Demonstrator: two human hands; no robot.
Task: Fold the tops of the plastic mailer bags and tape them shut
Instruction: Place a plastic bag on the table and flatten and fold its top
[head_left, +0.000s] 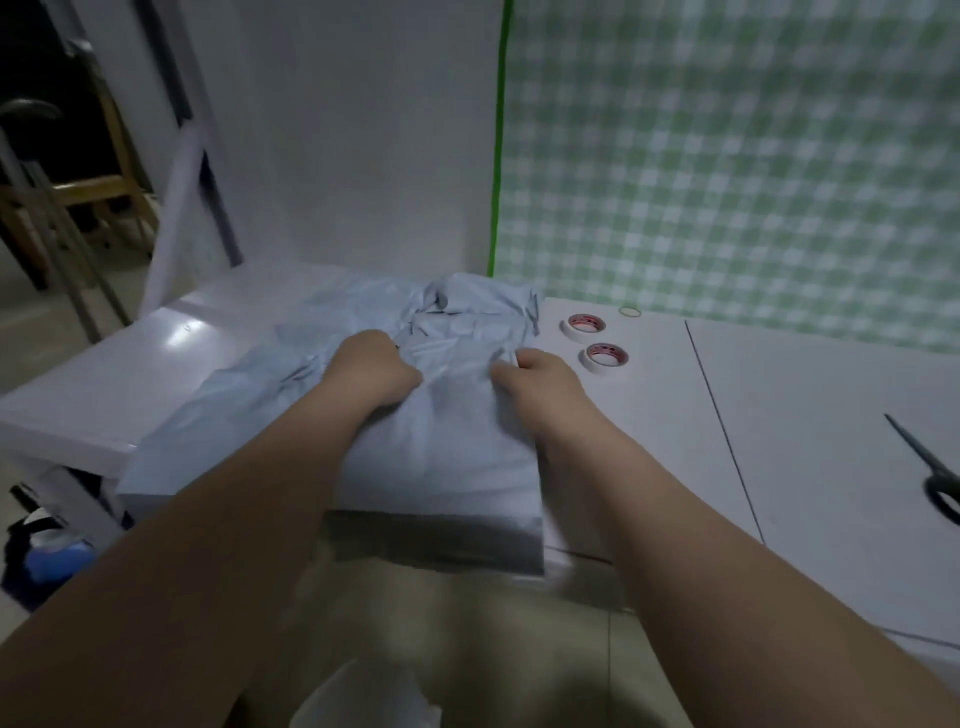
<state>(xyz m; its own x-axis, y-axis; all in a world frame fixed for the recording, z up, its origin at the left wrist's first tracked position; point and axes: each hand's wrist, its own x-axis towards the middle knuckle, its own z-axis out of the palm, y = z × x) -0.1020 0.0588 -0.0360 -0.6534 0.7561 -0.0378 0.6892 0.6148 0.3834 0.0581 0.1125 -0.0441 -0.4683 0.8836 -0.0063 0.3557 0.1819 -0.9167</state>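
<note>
Hands on the mailer bag
My right hand pinches its crumpled plastic; my left hand curls its fingers into it on the counter.

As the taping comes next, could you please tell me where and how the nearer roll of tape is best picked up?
The nearer tape roll lies flat on the table, hole up, apart from the farther roll. Probably come straight down from above with the right hand, now holding the mailer bag beside it: a finger in the core, thumb on the outer wall.
</note>
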